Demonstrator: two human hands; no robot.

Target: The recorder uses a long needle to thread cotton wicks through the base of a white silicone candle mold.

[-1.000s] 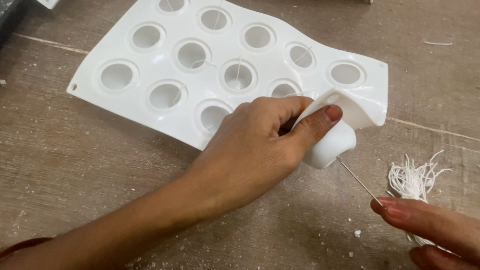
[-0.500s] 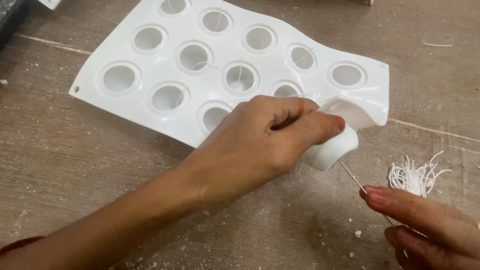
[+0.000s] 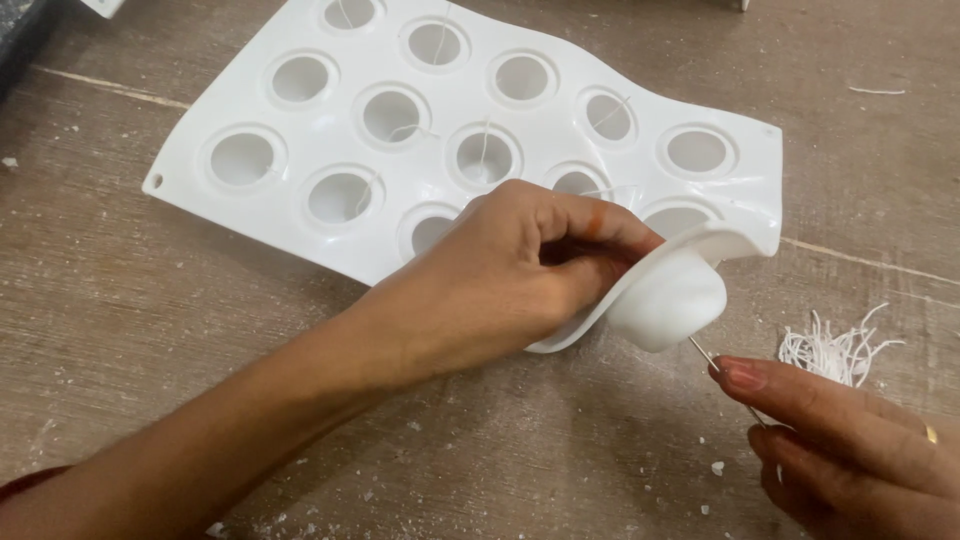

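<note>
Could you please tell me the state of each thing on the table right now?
Mould: flat on the table, near corner folded up.
Corner cup: turned sideways, needle tip at its base.
Needle: pinched, slanting up to the cup.
Left hand: grip shut on the mould's corner.
Right hand: grip shut on the needle.
Threads: loose pile.

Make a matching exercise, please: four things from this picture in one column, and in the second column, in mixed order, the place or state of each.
Things:
1. white mould tray
2. left hand
3. right hand
4. bundle of white threads

Places or states:
A. lying loose on the table, at the right
B. holding a thin needle under a cup
C. lying on the wooden table, one corner lifted
D. folding up the tray's corner

Pairs: 1-C, 2-D, 3-B, 4-A
</note>
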